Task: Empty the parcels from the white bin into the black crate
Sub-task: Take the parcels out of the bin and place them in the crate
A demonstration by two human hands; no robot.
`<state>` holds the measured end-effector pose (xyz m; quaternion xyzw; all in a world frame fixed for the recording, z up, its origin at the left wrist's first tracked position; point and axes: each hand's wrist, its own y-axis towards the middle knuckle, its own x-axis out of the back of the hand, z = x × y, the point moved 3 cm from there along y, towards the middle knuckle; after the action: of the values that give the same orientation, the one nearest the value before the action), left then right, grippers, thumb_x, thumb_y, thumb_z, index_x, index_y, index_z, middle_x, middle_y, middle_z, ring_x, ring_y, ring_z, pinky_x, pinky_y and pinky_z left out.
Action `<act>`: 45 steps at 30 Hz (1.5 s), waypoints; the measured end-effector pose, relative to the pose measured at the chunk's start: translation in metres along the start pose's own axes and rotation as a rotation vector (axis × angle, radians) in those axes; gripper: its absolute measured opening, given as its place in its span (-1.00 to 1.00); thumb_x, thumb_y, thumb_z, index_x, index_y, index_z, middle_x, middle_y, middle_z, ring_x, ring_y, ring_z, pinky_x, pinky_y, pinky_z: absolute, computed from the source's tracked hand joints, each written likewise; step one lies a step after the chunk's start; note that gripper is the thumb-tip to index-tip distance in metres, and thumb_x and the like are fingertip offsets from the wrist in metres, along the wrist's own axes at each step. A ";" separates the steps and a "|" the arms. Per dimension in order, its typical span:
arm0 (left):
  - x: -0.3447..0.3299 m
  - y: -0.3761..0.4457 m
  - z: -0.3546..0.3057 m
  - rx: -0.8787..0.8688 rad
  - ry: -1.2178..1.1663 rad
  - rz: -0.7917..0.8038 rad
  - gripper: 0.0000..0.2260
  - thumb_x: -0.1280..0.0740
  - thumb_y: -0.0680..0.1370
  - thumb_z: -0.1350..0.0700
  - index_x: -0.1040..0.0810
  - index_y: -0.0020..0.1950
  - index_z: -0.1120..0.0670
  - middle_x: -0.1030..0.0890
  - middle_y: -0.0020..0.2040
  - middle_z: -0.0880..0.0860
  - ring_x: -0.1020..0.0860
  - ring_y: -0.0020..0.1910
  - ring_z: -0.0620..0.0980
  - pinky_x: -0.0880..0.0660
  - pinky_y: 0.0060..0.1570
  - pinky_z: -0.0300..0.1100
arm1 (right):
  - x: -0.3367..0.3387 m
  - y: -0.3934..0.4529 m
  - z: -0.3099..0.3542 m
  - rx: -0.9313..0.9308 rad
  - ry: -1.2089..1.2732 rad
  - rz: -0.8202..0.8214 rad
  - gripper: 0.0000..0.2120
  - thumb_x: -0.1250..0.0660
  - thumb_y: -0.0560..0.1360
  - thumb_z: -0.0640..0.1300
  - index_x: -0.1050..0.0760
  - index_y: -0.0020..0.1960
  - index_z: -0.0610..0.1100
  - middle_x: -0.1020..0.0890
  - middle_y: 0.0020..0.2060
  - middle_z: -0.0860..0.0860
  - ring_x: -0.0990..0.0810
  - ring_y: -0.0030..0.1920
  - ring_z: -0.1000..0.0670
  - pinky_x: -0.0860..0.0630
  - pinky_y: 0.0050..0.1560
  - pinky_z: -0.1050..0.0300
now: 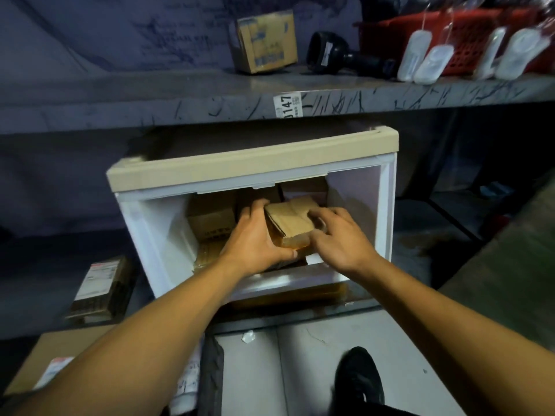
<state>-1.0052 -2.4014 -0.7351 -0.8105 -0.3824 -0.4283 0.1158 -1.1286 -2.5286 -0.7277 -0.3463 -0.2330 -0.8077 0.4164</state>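
At 6 o'clock, nearest the camera, a black shoe (359, 378) stands on the pale floor (300, 370), and at 7 o'clock the corner of a brown carton (60, 349) with a white label shows beside the left forearm. Both bare forearms reach up from the bottom edge into the white bin (144, 223), which sits on the lower shelf (45, 283) at the centre of the view with its front open toward the person. The left hand (255, 238) wraps the left end of a flat brown cardboard parcel (292, 220), fingers curled over its top edge and thumb pressed under its near corner, so it has a firm hold. The right hand (336, 235) lies on the right end of the same parcel with fingers bent and loosely spread over it; whether it grips or only rests there I cannot tell. The parcel is inside the bin, tilted, just above the other parcels; a boxed parcel (210, 220) stands behind at 11 o'clock of the hands. At 9 o'clock, on the same shelf, lies a dark wrapped packet (100, 288) with a label. The black crate is not in view. Farther, at 12 o'clock, the upper shelf edge carries a tag reading 0147 (287, 105); above it sit a taped carton (264, 40), a black handheld scanner (345, 57) and, at 1 o'clock, a red basket (450, 34) with clear packets (429, 61) leaning on it.
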 end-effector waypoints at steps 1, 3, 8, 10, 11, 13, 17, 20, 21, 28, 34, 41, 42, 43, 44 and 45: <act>0.007 -0.008 0.005 0.018 -0.028 0.005 0.06 -0.65 0.20 -0.16 -0.14 0.55 -0.03 -0.36 0.42 0.07 -0.43 0.36 0.08 -0.46 0.32 -0.02 | 0.001 -0.005 0.006 0.000 0.049 -0.007 -0.52 -0.23 0.60 -0.07 -0.35 0.52 0.01 -0.37 0.45 -0.06 -0.42 0.40 -0.08 -0.32 0.33 0.17; 0.022 -0.025 0.015 0.057 -0.111 0.021 0.10 -0.61 0.13 -0.27 -0.15 0.55 -0.07 -0.39 0.42 0.04 -0.44 0.36 0.06 -0.45 0.35 0.01 | 0.001 -0.017 0.017 -0.002 0.184 -0.005 -0.50 -0.25 0.59 0.01 -0.33 0.52 0.08 -0.43 0.43 -0.04 -0.45 0.37 -0.06 -0.39 0.41 0.03; 0.064 -0.068 0.039 0.187 -0.408 0.104 -0.05 -0.59 0.27 -0.20 -0.22 0.56 -0.08 -0.49 0.34 -0.02 -0.51 0.29 0.00 -0.48 0.34 0.01 | -0.012 -0.045 0.053 -0.057 0.521 0.071 -0.51 -0.32 0.62 0.02 -0.31 0.53 0.08 -0.51 0.36 0.04 -0.50 0.33 -0.03 -0.44 0.40 -0.15; 0.080 -0.085 0.048 0.243 -0.599 0.137 -0.25 -0.55 0.37 -0.15 -0.37 0.50 -0.04 -0.59 0.27 -0.01 -0.56 0.25 0.00 -0.47 0.34 0.04 | -0.019 -0.053 0.066 -0.074 0.599 0.117 -0.51 -0.34 0.61 0.07 -0.35 0.50 0.07 -0.55 0.31 0.06 -0.51 0.31 0.00 -0.42 0.39 -0.11; 0.087 -0.094 0.052 0.269 -0.672 0.165 -0.39 -0.51 0.43 -0.14 -0.45 0.44 -0.05 -0.64 0.23 0.01 -0.58 0.23 0.02 -0.48 0.33 0.08 | -0.023 -0.057 0.071 -0.080 0.627 0.164 -0.50 -0.34 0.59 0.12 -0.37 0.49 0.07 -0.56 0.30 0.07 -0.51 0.31 0.01 -0.41 0.37 -0.09; 0.099 -0.109 0.062 0.330 -0.773 0.192 -0.63 -0.41 0.54 -0.09 -0.55 0.32 -0.04 -0.68 0.17 0.08 -0.61 0.20 0.10 -0.50 0.28 0.15 | -0.032 -0.063 0.082 -0.092 0.670 0.272 -0.42 -0.37 0.51 0.26 -0.39 0.47 0.12 -0.56 0.31 0.09 -0.49 0.33 0.00 -0.39 0.36 -0.11; 0.113 -0.130 0.082 0.443 -0.873 0.204 -0.66 -0.30 0.58 -0.16 -0.58 0.25 0.00 -0.64 0.23 0.23 -0.63 0.16 0.19 -0.59 0.14 0.16 | -0.058 -0.065 0.097 -0.131 0.735 0.357 -0.22 -0.42 0.27 0.49 -0.48 0.40 0.16 -0.60 0.29 0.10 -0.51 0.33 -0.06 -0.31 0.46 -0.27; 0.119 -0.139 0.093 0.468 -0.894 0.272 -0.51 -0.29 0.46 -0.34 -0.56 0.29 -0.12 -0.67 0.21 0.10 -0.64 0.17 0.16 -0.61 0.06 0.21 | -0.074 -0.065 0.108 -0.192 0.755 0.388 -0.49 -0.29 0.47 0.39 -0.62 0.24 0.10 -0.73 0.06 0.09 -0.59 0.20 -0.08 -0.34 0.43 -0.22; 0.122 -0.142 0.096 0.460 -0.895 0.292 -0.47 -0.27 0.42 -0.38 -0.56 0.30 -0.15 -0.68 0.20 0.08 -0.64 0.17 0.15 -0.62 0.01 0.20 | -0.078 -0.064 0.110 -0.219 0.758 0.396 -0.55 -0.26 0.52 0.36 -0.67 0.16 0.09 -0.75 -0.02 0.07 -0.60 0.18 -0.10 -0.38 0.40 -0.19; 0.127 -0.150 0.105 0.350 -0.809 0.309 -0.37 -0.52 0.34 -0.28 -0.50 0.37 -0.19 -0.66 0.23 -0.06 -0.58 0.27 0.04 -0.47 0.28 0.24 | -0.086 -0.068 0.118 -0.468 0.829 0.415 -0.47 -0.24 0.50 0.42 -0.58 0.04 -0.04 -0.65 -0.22 -0.11 -0.66 -0.17 -0.12 -0.54 -0.33 0.11; 0.121 -0.143 0.103 0.322 -0.862 0.182 -0.44 -0.52 0.38 0.00 -0.50 0.36 -0.02 -0.72 0.11 0.01 -0.69 0.08 -0.03 -0.63 -0.04 -0.12 | -0.086 -0.068 0.120 -0.456 0.834 0.423 -0.30 -0.13 0.49 0.50 -0.59 0.10 -0.11 -0.68 -0.29 -0.09 -0.69 -0.32 -0.05 -0.45 -0.40 0.16; 0.106 -0.139 0.104 0.446 -1.105 0.127 -0.34 -0.48 0.38 -0.11 -0.41 0.43 0.02 -0.66 0.23 0.15 -0.63 0.20 0.16 -0.64 0.00 0.10 | -0.082 -0.068 0.118 -0.305 0.851 0.429 -0.45 -0.39 0.36 0.45 -0.66 0.17 0.11 -0.64 0.04 -0.01 -0.55 0.11 -0.04 -0.38 0.41 -0.27; 0.103 -0.139 0.101 0.466 -1.147 0.128 -0.36 -0.47 0.39 -0.11 -0.42 0.43 0.03 -0.65 0.23 0.17 -0.63 0.20 0.18 -0.64 -0.02 0.11 | -0.085 -0.068 0.116 -0.323 0.885 0.424 -0.41 -0.48 0.34 0.35 -0.61 0.26 0.07 -0.63 0.01 -0.01 -0.57 0.05 -0.03 -0.45 0.35 -0.26; 0.099 -0.139 0.099 0.484 -1.178 0.136 -0.38 -0.47 0.40 -0.11 -0.44 0.42 0.04 -0.65 0.23 0.19 -0.64 0.19 0.19 -0.64 0.00 0.12 | -0.088 -0.067 0.116 -0.345 0.928 0.422 -0.39 -0.52 0.36 0.23 -0.55 0.33 0.01 -0.65 0.00 -0.03 -0.61 0.01 -0.02 -0.56 0.21 -0.19; 0.095 -0.139 0.096 0.492 -1.195 0.156 -0.39 -0.46 0.41 -0.11 -0.46 0.42 0.04 -0.65 0.23 0.20 -0.64 0.18 0.21 -0.62 0.04 0.14 | -0.091 -0.067 0.117 -0.355 0.967 0.423 -0.40 -0.52 0.39 0.14 -0.49 0.37 -0.02 -0.70 0.02 -0.05 -0.68 0.00 -0.03 -0.63 0.03 -0.09; 0.090 -0.140 0.093 0.498 -1.196 0.187 -0.40 -0.45 0.42 -0.13 -0.47 0.41 0.03 -0.65 0.22 0.20 -0.64 0.18 0.22 -0.60 0.10 0.15 | -0.094 -0.067 0.117 -0.357 0.991 0.417 -0.41 -0.52 0.43 0.07 -0.46 0.39 -0.04 -0.72 0.04 -0.08 -0.73 0.00 -0.04 -0.64 -0.10 -0.01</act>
<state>-1.0190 -2.2110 -0.7402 -0.8878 -0.3964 0.2095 0.1041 -1.1027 -2.3663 -0.7277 -0.0294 0.2041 -0.8014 0.5615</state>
